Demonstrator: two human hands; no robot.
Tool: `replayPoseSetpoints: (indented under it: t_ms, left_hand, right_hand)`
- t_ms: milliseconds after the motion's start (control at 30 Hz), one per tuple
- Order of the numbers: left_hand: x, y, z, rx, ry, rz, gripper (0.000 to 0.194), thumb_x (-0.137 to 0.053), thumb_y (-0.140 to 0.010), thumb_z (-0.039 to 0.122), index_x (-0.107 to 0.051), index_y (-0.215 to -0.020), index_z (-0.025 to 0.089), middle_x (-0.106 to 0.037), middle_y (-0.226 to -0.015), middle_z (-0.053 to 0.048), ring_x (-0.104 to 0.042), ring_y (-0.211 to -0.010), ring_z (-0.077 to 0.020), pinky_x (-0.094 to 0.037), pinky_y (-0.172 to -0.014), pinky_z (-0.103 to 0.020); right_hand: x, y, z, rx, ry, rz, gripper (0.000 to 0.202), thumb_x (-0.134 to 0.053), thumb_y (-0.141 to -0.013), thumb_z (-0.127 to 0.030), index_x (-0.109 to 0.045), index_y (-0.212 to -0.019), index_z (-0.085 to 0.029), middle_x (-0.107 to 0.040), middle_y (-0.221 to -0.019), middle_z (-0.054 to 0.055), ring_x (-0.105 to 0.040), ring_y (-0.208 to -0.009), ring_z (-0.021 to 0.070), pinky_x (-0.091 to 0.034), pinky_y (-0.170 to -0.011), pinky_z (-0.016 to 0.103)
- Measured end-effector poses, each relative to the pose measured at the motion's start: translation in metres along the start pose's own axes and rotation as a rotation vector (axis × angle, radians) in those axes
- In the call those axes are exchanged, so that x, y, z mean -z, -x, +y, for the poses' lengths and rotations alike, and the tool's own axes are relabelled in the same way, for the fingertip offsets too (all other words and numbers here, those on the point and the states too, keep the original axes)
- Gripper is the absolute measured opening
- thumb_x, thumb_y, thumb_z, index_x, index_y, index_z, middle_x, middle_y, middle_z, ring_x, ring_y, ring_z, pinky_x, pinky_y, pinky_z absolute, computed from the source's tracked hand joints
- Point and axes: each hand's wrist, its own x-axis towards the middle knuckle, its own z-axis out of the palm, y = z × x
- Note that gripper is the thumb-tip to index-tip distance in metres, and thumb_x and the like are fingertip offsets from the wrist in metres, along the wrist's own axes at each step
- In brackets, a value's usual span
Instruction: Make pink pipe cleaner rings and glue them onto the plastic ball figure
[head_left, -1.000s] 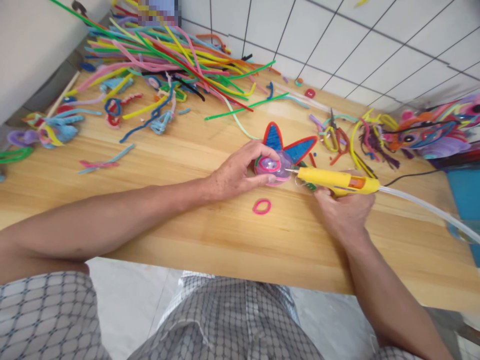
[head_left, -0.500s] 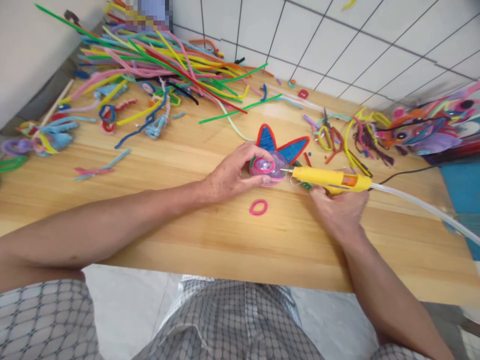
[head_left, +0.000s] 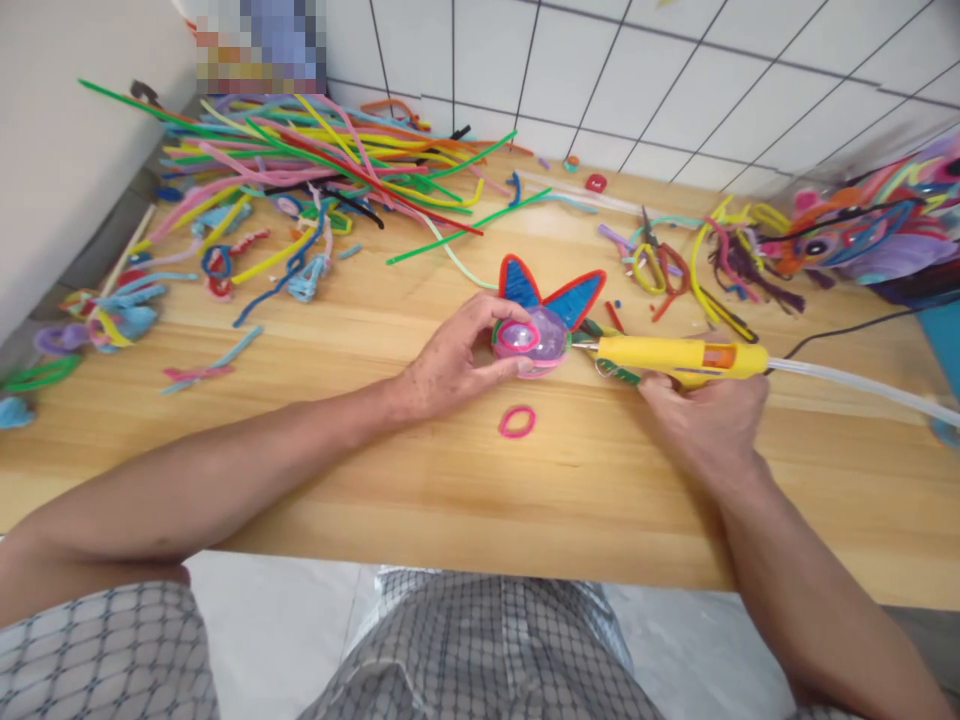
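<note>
Inward of table's front edge (head_left: 450, 550), purple ball (head_left: 553, 335) gripped by left hand (head_left: 455, 356), glue gun (head_left: 656, 355) by right hand (head_left: 701, 420); fingers could be burned if nozzle (head_left: 588, 346) slips.

A heap of pipe cleaners (head_left: 300, 150) lies near the tiled wall (head_left: 495, 60); scissors (head_left: 654, 246) lie to the left of a colourful figure (head_left: 870, 235).

Between the forearms (head_left: 247, 475), the near desk (head_left: 450, 500) left room to pass, with only a pink loop (head_left: 516, 436) to skirt. Piled pipe cleaners (head_left: 315, 160) blocked the far left; the yellow glue gun (head_left: 660, 354) and a black cord (head_left: 855, 328) barred the right, scissors (head_left: 661, 262) beyond.
</note>
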Motion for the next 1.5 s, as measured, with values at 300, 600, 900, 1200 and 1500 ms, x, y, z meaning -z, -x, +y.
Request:
replayPoseSetpoints:
  t_ms: [300, 600, 900, 1200, 1500]
  left_hand:
    - [-0.0009, 0.0027, -0.0035, 0.034, 0.074, -0.004, 0.041, -0.085, -0.096, 0.037, -0.066, -0.13, 0.023, -0.07, -0.128, -0.009, -0.073, -0.112, -0.0201, -0.065, -0.096, -0.033]
    - [0.0004, 0.0028, -0.0043, 0.046, 0.037, -0.005, 0.045, -0.088, -0.093, 0.038, -0.067, -0.13, 0.023, -0.072, -0.13, -0.01, -0.073, -0.115, -0.0213, -0.063, -0.1, -0.036]
    - [-0.002, 0.0026, -0.0036, 0.074, 0.084, 0.013, 0.046, -0.089, -0.092, 0.044, -0.069, -0.127, 0.023, -0.072, -0.129, -0.01, -0.073, -0.114, -0.0202, -0.064, -0.098, -0.034]
    - [-0.0004, 0.0025, -0.0035, 0.158, 0.117, 0.019, 0.048, -0.088, -0.092, 0.048, -0.066, -0.126, 0.022, -0.071, -0.128, -0.009, -0.073, -0.112, -0.0191, -0.065, -0.097, -0.032]
    - [0.0024, 0.0038, -0.0047, 0.187, 0.139, -0.006, 0.049, -0.086, -0.094, 0.051, -0.061, -0.127, 0.025, -0.066, -0.122, -0.005, -0.07, -0.1, -0.0144, -0.064, -0.091, -0.028]
  right_hand:
    - [0.0012, -0.0013, -0.0057, -0.004, 0.015, 0.042, 0.018, -0.062, -0.068, -0.033, -0.054, -0.083, -0.03, -0.065, -0.064, 0.002, -0.067, -0.061, 0.0299, -0.053, -0.061, 0.042]
    - [0.0003, -0.0004, -0.008, 0.031, 0.03, 0.034, 0.013, -0.062, -0.069, -0.034, -0.055, -0.079, -0.03, -0.065, -0.062, 0.001, -0.068, -0.059, 0.0297, -0.052, -0.061, 0.042]
    - [0.0006, -0.0012, -0.0094, 0.006, 0.057, -0.008, 0.017, -0.063, -0.068, -0.031, -0.051, -0.079, -0.031, -0.064, -0.063, 0.0, -0.068, -0.06, 0.0292, -0.055, -0.064, 0.042]
    - [-0.0004, -0.0001, -0.008, -0.011, 0.088, -0.034, 0.018, -0.065, -0.069, -0.031, -0.056, -0.084, -0.03, -0.064, -0.063, 0.001, -0.066, -0.064, 0.0287, -0.053, -0.064, 0.041]
    - [-0.0055, -0.0003, -0.0038, 0.007, 0.14, -0.047, 0.014, -0.063, -0.068, -0.033, -0.052, -0.076, -0.029, -0.047, -0.054, -0.001, -0.052, -0.056, 0.0238, -0.041, -0.062, 0.038]
